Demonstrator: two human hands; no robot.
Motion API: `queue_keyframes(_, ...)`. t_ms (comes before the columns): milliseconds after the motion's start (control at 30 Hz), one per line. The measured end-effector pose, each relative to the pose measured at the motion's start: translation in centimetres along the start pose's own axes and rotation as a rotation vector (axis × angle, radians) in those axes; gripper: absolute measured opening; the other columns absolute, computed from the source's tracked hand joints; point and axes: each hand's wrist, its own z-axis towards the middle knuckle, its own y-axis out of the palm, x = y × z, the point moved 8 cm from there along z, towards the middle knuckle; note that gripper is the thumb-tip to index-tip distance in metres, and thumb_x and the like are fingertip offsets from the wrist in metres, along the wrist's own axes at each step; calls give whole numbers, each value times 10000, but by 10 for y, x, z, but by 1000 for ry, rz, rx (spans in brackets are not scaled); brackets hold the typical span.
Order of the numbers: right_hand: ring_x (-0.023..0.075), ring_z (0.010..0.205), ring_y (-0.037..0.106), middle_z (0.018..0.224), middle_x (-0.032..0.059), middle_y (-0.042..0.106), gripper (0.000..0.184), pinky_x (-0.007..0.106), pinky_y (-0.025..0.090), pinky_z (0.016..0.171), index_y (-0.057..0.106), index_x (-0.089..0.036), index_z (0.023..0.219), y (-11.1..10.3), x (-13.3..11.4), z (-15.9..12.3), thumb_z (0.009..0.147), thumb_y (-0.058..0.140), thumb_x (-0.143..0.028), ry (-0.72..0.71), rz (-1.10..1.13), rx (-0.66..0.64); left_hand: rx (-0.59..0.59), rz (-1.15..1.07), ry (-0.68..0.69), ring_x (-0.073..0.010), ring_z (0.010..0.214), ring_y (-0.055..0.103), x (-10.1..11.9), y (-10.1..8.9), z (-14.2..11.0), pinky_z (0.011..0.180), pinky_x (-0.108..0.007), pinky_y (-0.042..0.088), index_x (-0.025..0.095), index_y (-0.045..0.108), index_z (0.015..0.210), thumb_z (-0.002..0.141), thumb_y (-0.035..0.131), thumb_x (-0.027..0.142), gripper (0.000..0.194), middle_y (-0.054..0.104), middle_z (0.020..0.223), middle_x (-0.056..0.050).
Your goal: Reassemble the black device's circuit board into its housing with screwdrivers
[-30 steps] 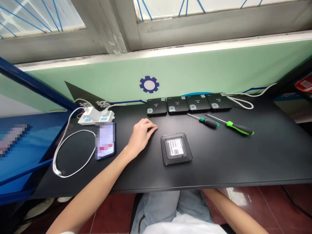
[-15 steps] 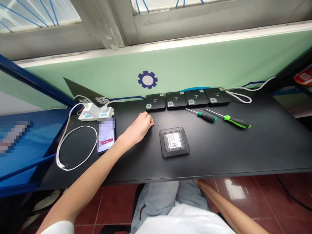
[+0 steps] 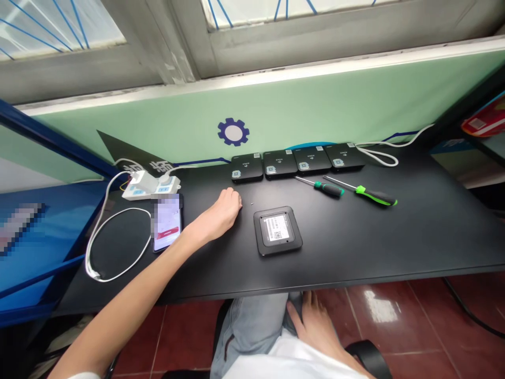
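Note:
My left hand [image 3: 221, 213] rests curled on the black desk [image 3: 355, 247], with nothing visible in it. A tiny screw-like speck [image 3: 251, 203] lies just beyond its fingertips, apart from them. To the right sits a black square device [image 3: 277, 230], turned over with its white label up. Several similar black devices [image 3: 280, 163] stand in a row at the back. Two green-handled screwdrivers [image 3: 329, 189] [image 3: 374, 196] lie in front of that row. My right hand [image 3: 311, 321] is below the desk edge, fingers apart, beside my jeans-covered thigh [image 3: 252, 321].
At the desk's left stand a white power strip [image 3: 150, 188], a phone [image 3: 168, 223] and a looped white cable [image 3: 118, 247]. Another white cable [image 3: 379, 156] runs at the back right. A green wall panel [image 3: 276, 105] rises behind the desk.
My right hand has come into view below the desk edge, over my thigh. My left hand has drawn slightly back from the speck. The view has shifted a little.

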Motion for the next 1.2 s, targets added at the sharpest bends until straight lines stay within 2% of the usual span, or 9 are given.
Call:
queue_keyframes(67, 547, 1500, 620, 1632, 421, 570, 697, 672, 549, 1213, 614, 37, 1583, -14, -5, -17, 1076, 690, -434, -51, -1, -50, 62, -107, -58, -263, 908, 558, -4, -6, -4, 860, -447, 530, 240, 435, 1007, 1176, 326, 284, 207, 547, 1072, -94)
queue_keyframes(167, 369, 1434, 726, 1581, 173, 727, 542, 486, 608, 1201, 635, -225, 1648, -66, -25, -43, 1150, 542, -415, -257, 69, -88, 175, -306, -180, -225, 836, 579, -12, -21, -9, 804, -398, 517, 250, 443, 1037, 1173, 378, 330, 170, 581, 1010, -55)
queue_keyframes(267, 250, 1086, 870, 1274, 24, 874, 313, 316, 719, 887, 805, -395, 1386, -150, -72, -69, 1160, 589, -414, -610, 340, 37, 248, -590, -233, -189, 766, 617, -8, -29, -11, 759, -358, 518, 249, 488, 1065, 1182, 451, 384, 182, 618, 895, -5)
queue_keyframes(333, 197, 887, 864, 1024, -36, 887, 257, 259, 695, 727, 800, -412, 1349, -193, -108, -77, 1143, 653, -370, -782, 411, 96, 270, -854, -209, -177, 774, 655, 6, -30, -9, 768, -346, 568, 239, 535, 1052, 1158, 558, 450, 238, 646, 879, 1)
queue_keyframes(500, 140, 797, 792, 1050, 22, 826, 290, 251, 664, 781, 712, -249, 1389, -259, -171, -63, 1129, 634, -146, -988, 391, 680, 255, -1437, -213, -185, 836, 717, 54, -26, -3, 788, -330, 648, 196, 679, 1015, 999, 860, 518, 369, 711, 890, -28)
queue_keyframes(600, 164, 882, 812, 1103, 71, 818, 244, 265, 657, 805, 720, -217, 1340, -267, -185, -46, 1121, 661, -129, -1000, 225, 937, 271, -1611, -257, -181, 857, 737, 70, -25, -2, 851, -330, 667, 177, 746, 983, 919, 957, 501, 393, 739, 907, -37)
queue_keyframes(733, 154, 825, 803, 1063, 82, 834, 200, 253, 648, 768, 765, -203, 1277, -271, -191, -34, 1114, 680, -123, -1081, 64, 1086, 325, -1754, -288, -161, 853, 735, 73, -20, 3, 838, -297, 664, 167, 798, 978, 835, 1034, 472, 412, 754, 931, -31)
queue_keyframes(967, 190, 979, 846, 1118, 102, 876, 219, 280, 679, 882, 803, -205, 1262, -280, -195, -13, 1109, 677, -113, -1176, 25, 1096, 418, -1818, -291, -224, 962, 799, 67, -8, 12, 933, -370, 691, 181, 789, 1004, 852, 1025, 448, 387, 806, 982, -52)
queue_keyframes(1200, 175, 919, 840, 1072, 73, 887, 172, 283, 683, 839, 833, -229, 1175, -277, -194, 10, 1117, 690, -155, -1211, 51, 1010, 461, -1760, -339, -239, 999, 815, 56, 6, 10, 984, -414, 706, 199, 757, 1025, 905, 979, 468, 370, 807, 991, -45)
